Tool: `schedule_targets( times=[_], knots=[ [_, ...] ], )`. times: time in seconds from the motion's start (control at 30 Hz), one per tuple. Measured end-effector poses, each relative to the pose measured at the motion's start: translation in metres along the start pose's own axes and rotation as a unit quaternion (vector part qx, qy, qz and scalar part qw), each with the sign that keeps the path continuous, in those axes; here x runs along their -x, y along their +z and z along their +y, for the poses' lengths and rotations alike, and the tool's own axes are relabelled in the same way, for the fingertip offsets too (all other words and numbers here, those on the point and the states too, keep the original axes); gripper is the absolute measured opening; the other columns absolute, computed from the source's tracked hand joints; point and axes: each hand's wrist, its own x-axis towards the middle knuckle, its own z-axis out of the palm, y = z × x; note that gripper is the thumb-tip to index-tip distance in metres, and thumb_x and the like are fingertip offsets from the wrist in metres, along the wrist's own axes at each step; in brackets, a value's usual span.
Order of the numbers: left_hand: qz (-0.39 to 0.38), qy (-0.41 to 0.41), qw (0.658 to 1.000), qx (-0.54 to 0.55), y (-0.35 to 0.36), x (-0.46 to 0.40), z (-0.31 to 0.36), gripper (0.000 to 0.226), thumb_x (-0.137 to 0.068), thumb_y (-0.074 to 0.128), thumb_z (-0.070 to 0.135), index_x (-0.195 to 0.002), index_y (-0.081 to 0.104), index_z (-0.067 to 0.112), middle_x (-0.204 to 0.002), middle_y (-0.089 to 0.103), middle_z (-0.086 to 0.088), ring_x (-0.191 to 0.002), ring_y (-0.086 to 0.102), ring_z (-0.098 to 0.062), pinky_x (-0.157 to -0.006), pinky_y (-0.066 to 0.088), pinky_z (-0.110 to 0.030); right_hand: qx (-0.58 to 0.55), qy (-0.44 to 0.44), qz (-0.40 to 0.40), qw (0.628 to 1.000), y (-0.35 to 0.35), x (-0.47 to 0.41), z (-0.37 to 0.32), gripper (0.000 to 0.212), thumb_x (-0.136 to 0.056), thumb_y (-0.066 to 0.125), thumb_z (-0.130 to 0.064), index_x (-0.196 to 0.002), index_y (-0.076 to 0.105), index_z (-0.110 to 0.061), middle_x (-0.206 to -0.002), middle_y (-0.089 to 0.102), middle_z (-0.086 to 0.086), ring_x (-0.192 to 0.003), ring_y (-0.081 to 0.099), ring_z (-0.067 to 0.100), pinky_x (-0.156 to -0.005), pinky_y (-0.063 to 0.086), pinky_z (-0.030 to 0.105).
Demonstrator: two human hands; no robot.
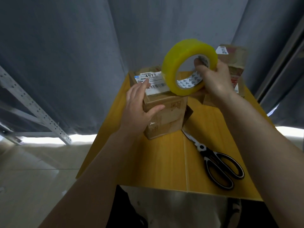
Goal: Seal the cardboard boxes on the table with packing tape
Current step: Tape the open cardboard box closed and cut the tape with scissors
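Observation:
A brown cardboard box (pixel 166 116) with a white shipping label stands in the middle of the yellow table (pixel 161 162). My left hand (pixel 139 106) rests on the box's near left corner, fingers straight on the top and thumb against the front face. My right hand (pixel 213 79) grips a roll of yellow packing tape (pixel 182 63), fingers through its core, holding it tilted just above the box's top right edge. A second cardboard box (pixel 236 63) stands at the far right, partly hidden behind my right hand.
Black-handled scissors (pixel 217 163) lie shut on the table to the right of the box, tips toward it. Grey curtains hang behind the table. A perforated metal shelf frame (pixel 32 109) leans at the left. Tiled floor shows left of the table.

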Motion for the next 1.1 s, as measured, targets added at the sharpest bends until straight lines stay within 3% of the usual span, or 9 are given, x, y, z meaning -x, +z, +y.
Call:
schedule_targets(
  times=[0.07,0.13,0.23,0.37,0.5,0.63,0.9,1.1],
  knots=[
    [0.002,-0.002,1.000,0.001,0.001,0.001,0.001,0.084,-0.079,0.064,0.055,-0.148,0.032,0.019,-0.146,0.039,-0.001,-0.138,0.028,-0.016,-0.112,0.029,-0.039,-0.041,0.033,0.006,0.999,0.000,0.002,0.003,0.017,-0.091,0.063,-0.038,-0.100,0.062,-0.024,-0.103,0.068,0.009,-0.080,0.071,0.014,-0.059,0.058,0.034],
    [0.004,-0.005,1.000,0.005,0.001,0.001,0.002,0.084,-0.079,0.064,0.054,-0.148,0.033,0.018,-0.146,0.040,-0.001,-0.138,0.029,-0.017,-0.112,0.030,-0.040,-0.090,0.083,0.037,0.992,0.004,0.004,0.007,0.036,-0.083,0.069,-0.047,-0.102,0.065,-0.016,-0.103,0.069,0.012,-0.077,0.072,0.015,-0.051,0.056,0.028],
    [0.008,-0.001,1.000,0.000,-0.001,0.001,0.001,0.083,-0.078,0.064,0.055,-0.147,0.036,0.017,-0.144,0.043,-0.003,-0.137,0.031,-0.019,-0.111,0.033,-0.044,-0.149,0.146,0.036,0.977,0.014,0.009,0.014,0.029,-0.079,0.074,-0.046,-0.093,0.069,-0.021,-0.098,0.073,0.009,-0.090,0.071,0.022,-0.072,0.060,0.040],
    [0.015,-0.008,1.000,0.009,-0.001,0.000,0.002,0.081,-0.081,0.055,0.062,-0.146,0.037,0.018,-0.143,0.044,-0.001,-0.136,0.032,-0.017,-0.111,0.034,-0.041,-0.153,0.172,0.011,0.973,0.024,0.013,0.022,0.029,-0.083,0.074,-0.030,-0.108,0.064,-0.017,-0.104,0.072,0.005,-0.095,0.070,0.021,-0.083,0.058,0.043],
    [0.010,-0.006,1.000,0.009,-0.001,0.001,0.002,0.079,-0.083,0.050,0.062,-0.147,0.036,0.018,-0.143,0.043,-0.002,-0.136,0.032,-0.018,-0.110,0.035,-0.042,-0.142,0.135,0.013,0.980,0.017,0.005,0.017,0.020,-0.088,0.068,-0.035,-0.101,0.064,-0.019,-0.093,0.073,0.004,-0.081,0.073,0.020,-0.060,0.060,0.038],
    [0.007,-0.001,1.000,0.010,-0.003,0.001,0.000,0.079,-0.083,0.050,0.062,-0.147,0.036,0.018,-0.144,0.042,-0.002,-0.136,0.032,-0.017,-0.111,0.034,-0.042,-0.132,0.106,0.014,0.985,0.007,0.000,0.016,0.016,-0.089,0.065,-0.042,-0.086,0.062,-0.027,-0.079,0.073,-0.001,-0.070,0.073,0.019,-0.050,0.058,0.038],
    [0.006,0.002,1.000,0.014,-0.002,0.001,-0.004,0.076,-0.084,0.050,0.060,-0.146,0.039,0.017,-0.145,0.042,-0.001,-0.135,0.033,-0.016,-0.110,0.033,-0.037,-0.185,0.151,0.013,0.971,-0.012,-0.006,0.030,0.031,-0.089,0.063,-0.044,-0.100,0.057,-0.016,-0.095,0.070,0.012,-0.070,0.073,0.029,-0.051,0.057,0.038],
    [0.001,0.002,1.000,0.007,-0.002,0.001,-0.006,0.074,-0.084,0.051,0.060,-0.145,0.040,0.019,-0.144,0.042,0.002,-0.135,0.032,-0.013,-0.109,0.031,-0.031,-0.222,0.213,-0.022,0.951,-0.015,-0.013,0.038,0.031,-0.091,0.063,-0.040,-0.098,0.052,-0.012,-0.076,0.075,0.007,-0.072,0.074,0.030,-0.050,0.057,0.040]
  ],
)
